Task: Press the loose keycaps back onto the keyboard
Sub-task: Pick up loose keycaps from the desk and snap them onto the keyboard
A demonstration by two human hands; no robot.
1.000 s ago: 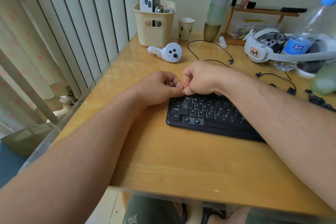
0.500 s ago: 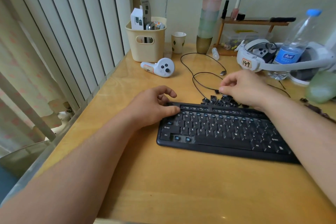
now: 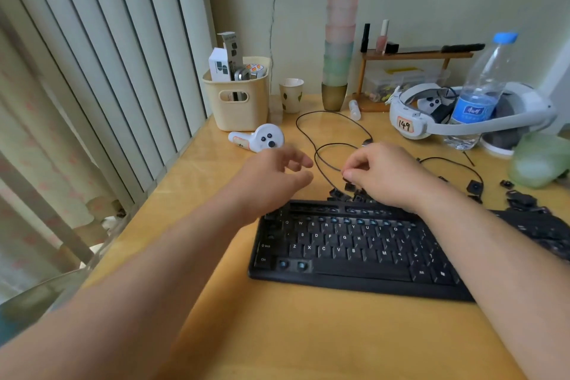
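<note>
A black keyboard lies on the wooden desk, with bare blue switches in its top rows and two at the lower left. A heap of loose black keycaps sits just behind its top edge, and more keycaps lie at the right. My right hand hovers over the heap and pinches one small black keycap between thumb and fingertips. My left hand floats above the keyboard's top left corner, fingers loosely spread, holding nothing.
A black cable loops behind the keycaps. A white controller, a cream basket, a paper cup, stacked cups, a white headset and a water bottle stand along the back. The desk's left edge borders blinds.
My left hand lifted off the keyboard's left corner and moved back. My right hand closed its fingertips on a keycap at the heap. The view shifted slightly left.
</note>
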